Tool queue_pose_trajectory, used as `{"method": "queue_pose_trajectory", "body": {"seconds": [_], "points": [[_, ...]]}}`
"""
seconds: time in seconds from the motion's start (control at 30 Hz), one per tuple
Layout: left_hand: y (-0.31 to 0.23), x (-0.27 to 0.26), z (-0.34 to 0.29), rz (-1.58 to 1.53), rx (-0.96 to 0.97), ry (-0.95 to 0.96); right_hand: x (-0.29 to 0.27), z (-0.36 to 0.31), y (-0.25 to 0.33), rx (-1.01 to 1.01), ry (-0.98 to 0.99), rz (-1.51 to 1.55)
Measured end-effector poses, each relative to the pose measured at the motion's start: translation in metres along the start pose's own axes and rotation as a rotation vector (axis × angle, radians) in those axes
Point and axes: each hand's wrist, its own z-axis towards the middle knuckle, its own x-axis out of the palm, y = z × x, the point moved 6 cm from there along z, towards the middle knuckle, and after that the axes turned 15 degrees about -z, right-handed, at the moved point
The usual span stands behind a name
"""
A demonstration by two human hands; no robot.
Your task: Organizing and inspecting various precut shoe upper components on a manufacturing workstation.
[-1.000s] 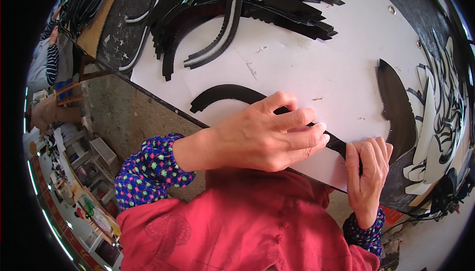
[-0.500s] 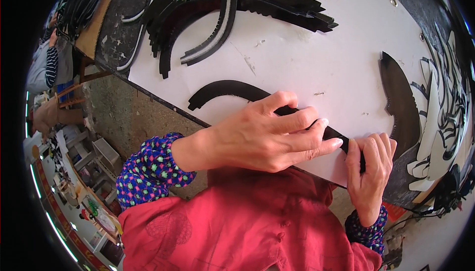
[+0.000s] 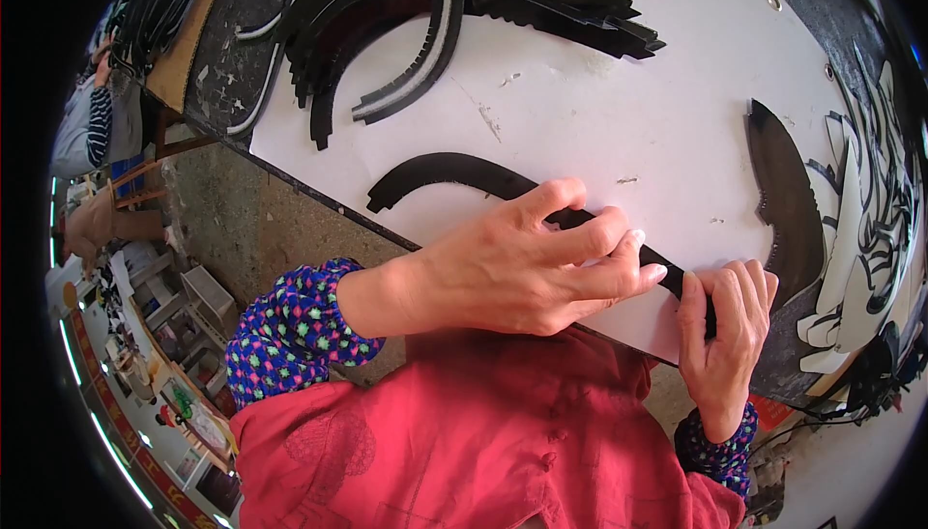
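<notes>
A long, curved black strip with a notched end lies along the near edge of a white work sheet. My left hand lies over its middle, fingers bent and pressed onto the strip, covering part of it. At the strip's right end, my right hand is closed, thumb against curled fingers, with black material showing between them. Beyond my right hand rests a wider curved black piece with a serrated edge.
At the back is a heap of black notched pieces, a grey-and-white strip across it. White and black cut pieces pile up at the right. Another person is at the far left, near a wooden stool.
The fingers of my left hand have shifted slightly along the black strip. My right hand keeps its grip at the end, and the whole view has moved a little.
</notes>
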Motion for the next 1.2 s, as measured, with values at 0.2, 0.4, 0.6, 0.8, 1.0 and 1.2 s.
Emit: {"method": "queue_pose_trajectory", "body": {"seconds": [0.2,0.4,0.6,0.8,1.0,1.2], "points": [[-0.010,0.000,0.005,0.160,0.070,0.084,0.002,-0.006,0.001,-0.081,-0.086,-0.099],[-0.014,0.000,0.001,0.193,0.099,0.084,0.004,-0.010,0.005,-0.187,-0.191,-0.221],[-0.006,-0.007,-0.006,0.036,0.087,0.041,0.001,-0.014,0.005,-0.160,-0.203,-0.239],[-0.001,-0.016,-0.015,-0.013,0.089,0.042,-0.003,-0.012,0.002,-0.157,-0.209,-0.333],[0.001,-0.016,-0.019,-0.074,0.079,-0.019,-0.015,0.031,0.022,-0.002,-0.225,-0.156],[0.009,-0.028,-0.024,-0.319,0.099,-0.155,0.022,0.063,0.050,-0.092,-0.386,-0.384]]}}
